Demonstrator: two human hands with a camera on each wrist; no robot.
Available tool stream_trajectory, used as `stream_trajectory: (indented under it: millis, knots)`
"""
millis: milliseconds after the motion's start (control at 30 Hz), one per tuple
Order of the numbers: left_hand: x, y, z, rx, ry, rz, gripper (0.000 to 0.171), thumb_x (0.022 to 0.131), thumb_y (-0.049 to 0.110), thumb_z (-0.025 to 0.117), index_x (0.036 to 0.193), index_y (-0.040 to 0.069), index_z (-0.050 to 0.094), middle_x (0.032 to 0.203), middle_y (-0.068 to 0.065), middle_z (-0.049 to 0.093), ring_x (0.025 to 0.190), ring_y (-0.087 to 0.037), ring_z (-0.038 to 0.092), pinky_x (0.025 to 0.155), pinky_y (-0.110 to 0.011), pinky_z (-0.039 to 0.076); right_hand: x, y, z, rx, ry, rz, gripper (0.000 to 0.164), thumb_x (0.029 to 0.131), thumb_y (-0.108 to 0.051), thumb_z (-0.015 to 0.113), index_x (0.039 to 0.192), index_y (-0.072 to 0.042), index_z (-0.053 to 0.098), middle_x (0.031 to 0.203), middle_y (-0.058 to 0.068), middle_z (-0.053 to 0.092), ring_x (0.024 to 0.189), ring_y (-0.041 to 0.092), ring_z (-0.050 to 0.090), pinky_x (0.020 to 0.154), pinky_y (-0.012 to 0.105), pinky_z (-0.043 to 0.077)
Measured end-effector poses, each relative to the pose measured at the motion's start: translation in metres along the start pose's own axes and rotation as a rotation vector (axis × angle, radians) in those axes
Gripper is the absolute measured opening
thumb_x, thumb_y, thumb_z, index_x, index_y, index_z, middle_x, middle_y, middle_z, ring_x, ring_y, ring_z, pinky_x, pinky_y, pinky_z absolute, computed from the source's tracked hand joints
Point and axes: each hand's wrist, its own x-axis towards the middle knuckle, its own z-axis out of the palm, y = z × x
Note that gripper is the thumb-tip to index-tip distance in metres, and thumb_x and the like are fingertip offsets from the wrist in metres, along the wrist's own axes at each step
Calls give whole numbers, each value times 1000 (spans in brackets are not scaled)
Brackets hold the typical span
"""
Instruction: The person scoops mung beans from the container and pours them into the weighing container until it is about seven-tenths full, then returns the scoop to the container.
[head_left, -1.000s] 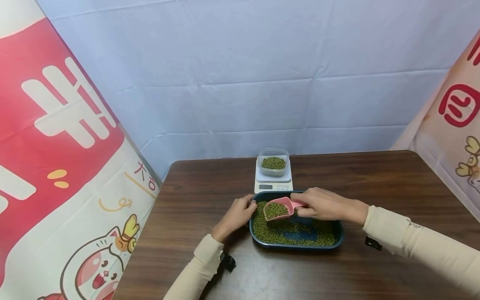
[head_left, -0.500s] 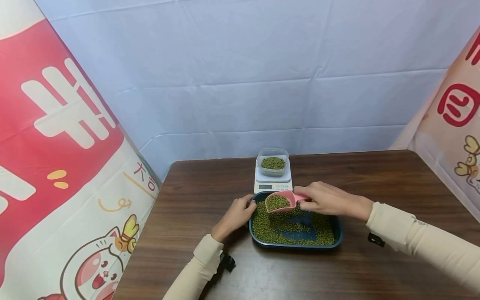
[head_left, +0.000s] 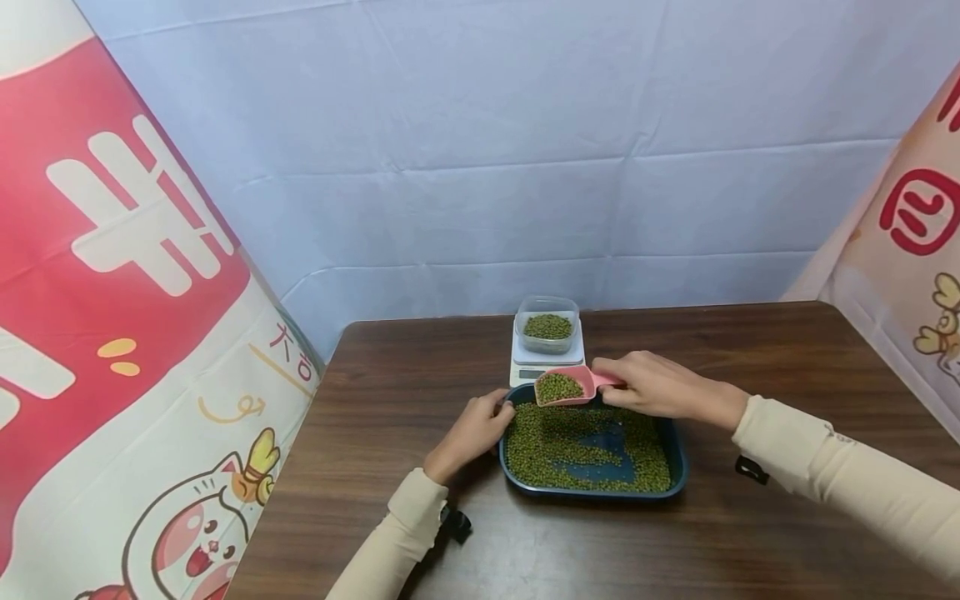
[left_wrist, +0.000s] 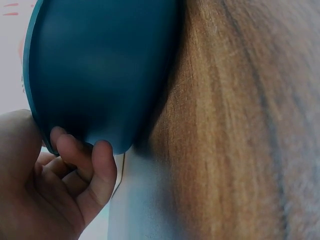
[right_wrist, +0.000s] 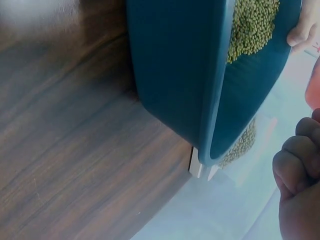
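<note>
My right hand (head_left: 648, 383) grips the handle of a pink scoop (head_left: 584, 377), filled with small green beans, likely mung beans. The scoop is over the far rim of a dark blue tray (head_left: 592, 496), overlapping the scale's front in the head view. At the tray's far left corner, my left hand (head_left: 474, 429) holds the rim. Its fingers (left_wrist: 104, 160) curl under the tray (left_wrist: 105, 65) in the left wrist view. More green beans (head_left: 532, 454) lie in the tray, with blue bottom showing mid-tray. In the right wrist view my right hand (right_wrist: 300, 170) is curled; most of the scoop is out of frame.
Just behind the tray stands a white kitchen scale (head_left: 523, 357). On it sits a clear plastic container (head_left: 547, 347) with green beans inside. The brown wooden table (head_left: 420, 375) meets a pale cloth backdrop (head_left: 450, 208) at its far edge; printed cloths hang on both sides.
The right hand has raised the bean-filled scoop and moved it away from me, from over the tray's middle to its far rim. The left hand stays at the corner.
</note>
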Motion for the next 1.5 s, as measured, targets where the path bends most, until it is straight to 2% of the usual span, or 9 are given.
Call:
stream_trajectory:
  millis: [400,633,867,1133,1500]
  knots:
    - [0,0,0,-7,-3,11,35,104,23,39,134,14,55,75,0,68,38,-18,55,36,-31,51,11,18,-6,-17,39,2,22,95,-20,57,81,-26,42,57,-13,29,46,0,22,44,17,21]
    - [0,0,-1,4,-1,13,33,104,23,40,132,16,55,83,2,69,41,-20,57,36,-30,51,19,28,-13,-32,42,30,17,93,-17,57,84,-25,46,57,-11,34,45,2,29,44,19,25]
    - [0,1,-1,6,5,11,32,104,24,39,130,17,57,80,2,69,41,-18,57,37,-30,52,24,35,-19,-57,85,38,16,91,-14,58,84,-25,48,58,-10,36,45,3,32,44,21,27]
    - [-1,1,-1,5,3,7,32,104,25,39,130,19,57,78,2,69,40,-18,56,36,-30,51,28,44,-23,-81,70,101,14,93,-18,58,84,-22,48,58,-8,32,47,6,28,46,23,26]
    - [0,0,-1,35,21,16,27,103,26,39,119,22,60,72,0,67,39,-21,57,35,-29,50,38,56,-32,-85,81,148,16,93,-20,60,83,-21,47,58,-6,36,46,7,34,42,24,28]
